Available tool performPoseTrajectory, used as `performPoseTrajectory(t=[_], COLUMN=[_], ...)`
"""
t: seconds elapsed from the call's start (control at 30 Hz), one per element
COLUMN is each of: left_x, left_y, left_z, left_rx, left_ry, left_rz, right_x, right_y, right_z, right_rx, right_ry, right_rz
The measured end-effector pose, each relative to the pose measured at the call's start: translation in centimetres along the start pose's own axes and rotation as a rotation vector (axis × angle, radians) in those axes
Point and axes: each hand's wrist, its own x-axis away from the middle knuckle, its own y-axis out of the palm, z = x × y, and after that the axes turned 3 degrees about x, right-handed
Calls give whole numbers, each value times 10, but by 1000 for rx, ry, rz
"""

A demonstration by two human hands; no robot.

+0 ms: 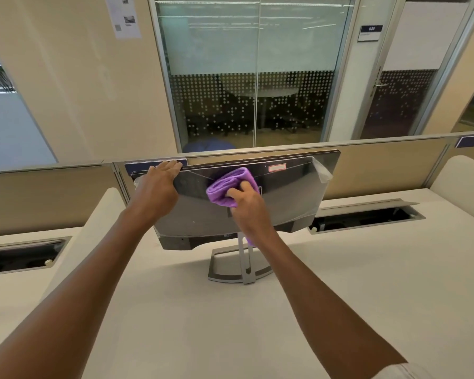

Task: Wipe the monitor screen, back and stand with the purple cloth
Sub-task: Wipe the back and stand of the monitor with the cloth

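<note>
Here the monitor stood on the white desk with its dark, glossy back turned toward the camera, tilted so that its top edge leaned away toward the beige partition. The purple cloth was bunched into a thick wad and pressed against the upper middle of that back panel. The right hand gripped it — fingers curled round the lower part of the wad, thumb tucked against the side — and a small tail of the cloth showed below the wrist, near the stand's upright.

The left hand lay flat over the monitor's upper left corner, fingers straight and together, their tips reaching over the top edge; it held nothing, only rested on the casing. Both forearms stretched out from the bottom of the view, bare, with a bit of pale sleeve at the lower right.

The stand was a silver upright post rising from an open rectangular foot, which sat flat on the desk beneath the screen's middle. A small red-bordered label sat near the top edge of the back, just right of the cloth, and a clear plastic film hung loose at the upper right corner. Two cable troughs were sunk into the desk — one on either side of the monitor. Beyond the partition stood a glass wall with a dotted frosted band.
</note>
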Motion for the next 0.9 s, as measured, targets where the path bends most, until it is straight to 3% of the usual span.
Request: performPoseTrajectory(t=[0.13,0.23,0.33,0.5,0.73,0.9], left_x=[1,2,0,-2,-1,0], left_y=[1,1,1,2,2,3], left_z=[0,0,-1,-3,-5,-3], left_rx=[10,18,16,14,26,27], left_ry=[25,36,41,53,52,40], left_rz=[12,18,24,13,15,19], right_x=[-9,-33,-41,-16,-23,-37], right_y=[-22,-32,-21,10,-19,-18], right_z=[23,7,-25,-25,15,-12], right_rx=[-53,-72,-92,-29,-75,-94], right_ry=[223,181,25,-159,230,66], right_rz=[169,283,251,36,254,212])
